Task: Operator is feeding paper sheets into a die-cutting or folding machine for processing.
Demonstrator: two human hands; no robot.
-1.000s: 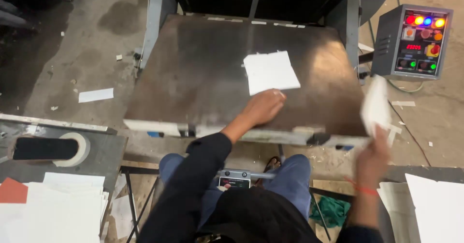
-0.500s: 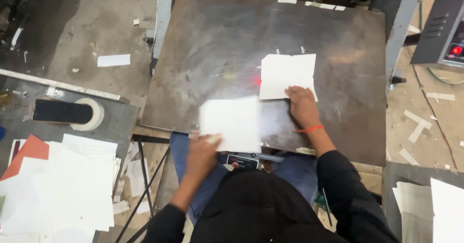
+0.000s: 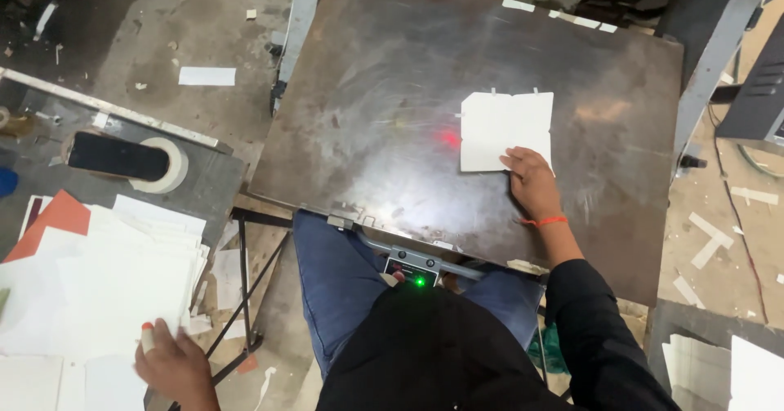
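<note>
My right hand (image 3: 532, 184) lies flat, pinning the white card sheet (image 3: 505, 130) on the steel plate (image 3: 392, 92) right of its red light spot (image 3: 447, 139), while my left hand (image 3: 173, 366), left of the plate, rests open-fingered on the stacked sheets (image 3: 122, 284), so I judge I'm seating one sheet and must next square it.

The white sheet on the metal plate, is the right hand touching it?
Touching. The head view shows the right hand lying on the lower right corner of the white sheet, fingers overlapping its edge on the metal plate.
</note>
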